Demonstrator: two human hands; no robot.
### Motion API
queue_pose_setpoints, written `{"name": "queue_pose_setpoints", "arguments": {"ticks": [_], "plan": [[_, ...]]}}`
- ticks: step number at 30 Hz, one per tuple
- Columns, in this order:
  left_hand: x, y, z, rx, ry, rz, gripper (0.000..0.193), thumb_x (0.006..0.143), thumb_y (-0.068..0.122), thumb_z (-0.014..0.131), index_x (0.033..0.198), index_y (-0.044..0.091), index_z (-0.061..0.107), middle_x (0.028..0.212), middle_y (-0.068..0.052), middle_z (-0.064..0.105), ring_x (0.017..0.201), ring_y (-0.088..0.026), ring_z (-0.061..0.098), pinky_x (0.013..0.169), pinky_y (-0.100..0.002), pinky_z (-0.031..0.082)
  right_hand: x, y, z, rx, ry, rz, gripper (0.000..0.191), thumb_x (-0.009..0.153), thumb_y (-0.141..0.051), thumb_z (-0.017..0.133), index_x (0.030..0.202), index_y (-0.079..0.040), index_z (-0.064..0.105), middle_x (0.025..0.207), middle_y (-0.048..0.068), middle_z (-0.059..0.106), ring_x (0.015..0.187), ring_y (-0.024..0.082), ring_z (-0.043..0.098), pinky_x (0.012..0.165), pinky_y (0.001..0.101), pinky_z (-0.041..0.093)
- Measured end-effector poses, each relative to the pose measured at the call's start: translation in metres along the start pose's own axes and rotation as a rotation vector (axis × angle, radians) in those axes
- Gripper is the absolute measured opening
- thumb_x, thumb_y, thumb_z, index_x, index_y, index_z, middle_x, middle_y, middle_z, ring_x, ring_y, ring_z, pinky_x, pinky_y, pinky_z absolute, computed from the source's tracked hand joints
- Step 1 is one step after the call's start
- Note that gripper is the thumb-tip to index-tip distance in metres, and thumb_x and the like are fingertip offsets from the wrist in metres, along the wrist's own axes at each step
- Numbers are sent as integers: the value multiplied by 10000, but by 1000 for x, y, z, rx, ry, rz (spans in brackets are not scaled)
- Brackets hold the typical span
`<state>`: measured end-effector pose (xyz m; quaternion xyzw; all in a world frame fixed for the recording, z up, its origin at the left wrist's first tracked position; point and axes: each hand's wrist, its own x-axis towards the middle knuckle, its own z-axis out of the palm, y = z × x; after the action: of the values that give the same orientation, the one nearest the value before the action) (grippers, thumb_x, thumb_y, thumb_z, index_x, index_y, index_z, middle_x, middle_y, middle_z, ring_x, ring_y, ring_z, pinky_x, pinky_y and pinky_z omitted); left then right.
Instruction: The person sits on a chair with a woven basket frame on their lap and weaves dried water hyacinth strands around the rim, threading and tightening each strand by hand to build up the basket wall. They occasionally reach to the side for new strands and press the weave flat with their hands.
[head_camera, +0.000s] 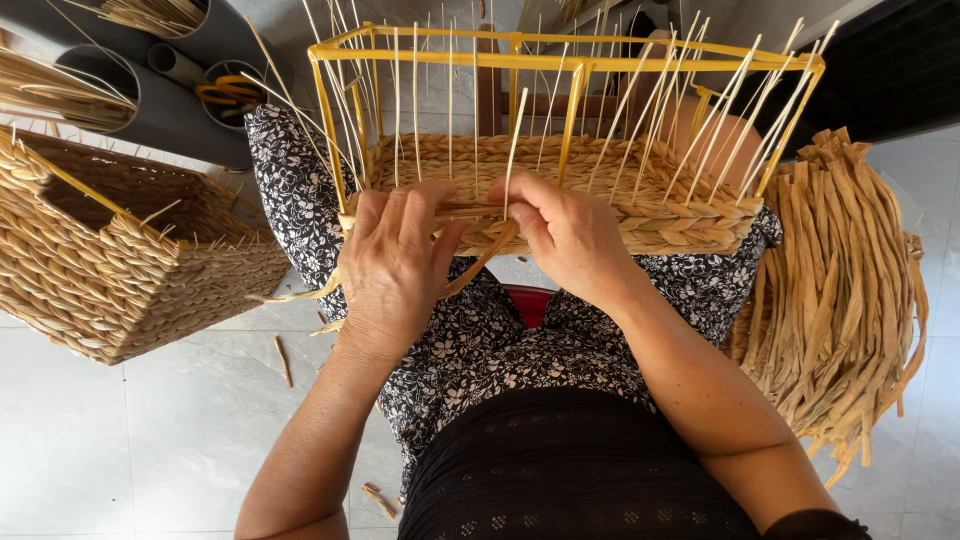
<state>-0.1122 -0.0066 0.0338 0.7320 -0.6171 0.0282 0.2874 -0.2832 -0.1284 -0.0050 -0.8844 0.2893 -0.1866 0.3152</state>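
A half-woven straw basket (600, 190) rests on my knees, built around a yellow wire frame (560, 62) with thin upright reeds. My left hand (392, 268) presses on the near woven edge and pinches a flat braided strand (480, 260) that trails down between both hands. My right hand (570, 235) grips the same strand beside an upright reed at the rim. Both hands sit close together at the basket's near side.
A finished woven basket (110, 270) stands on the floor at left. A bundle of dried straw strands (850, 290) lies at right. Grey tubes (170, 100) holding reeds and orange-handled scissors (228, 92) stand behind. A red stool (530, 300) shows under my legs. Straw scraps litter the tiles.
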Motion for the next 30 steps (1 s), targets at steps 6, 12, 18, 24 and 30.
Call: {"name": "queue_pose_setpoints", "arguments": {"ticks": [6,12,18,24,30], "plan": [[-13,-20,-1,-3,-6,6,169,888,253,860,951,169,728,839,33,615,807,-197,552,705,-350,480,1,-3,6,266,117,65,142,982,-56,718,1052,-73,596,943,21,734,741,102,729,591,248,561],[-11,-16,-18,210,-33,-24,344,882,189,841,1214,155,758,982,-42,619,908,-201,555,739,-348,480,2,-4,9,175,128,126,140,976,-49,735,1023,-82,608,828,6,739,709,91,732,560,257,547],[-5,5,-11,-69,-200,245,634,755,119,766,1334,-87,608,1034,-158,619,960,-267,640,871,-393,581,4,2,3,223,108,128,152,996,-76,699,1097,-47,588,887,41,745,726,116,739,571,244,570],[5,-16,-15,-45,-326,140,241,944,176,737,1165,79,738,819,-53,673,598,-189,687,453,-323,551,-1,1,-4,177,180,-143,85,1074,-75,680,1150,-41,673,993,73,744,806,137,747,632,217,600],[19,-29,-33,-15,-213,102,153,885,316,798,961,183,798,781,19,628,763,-136,648,579,-312,541,-2,-7,6,52,70,-246,345,920,-128,775,1240,-51,671,1064,101,738,814,155,708,665,263,603]]}}
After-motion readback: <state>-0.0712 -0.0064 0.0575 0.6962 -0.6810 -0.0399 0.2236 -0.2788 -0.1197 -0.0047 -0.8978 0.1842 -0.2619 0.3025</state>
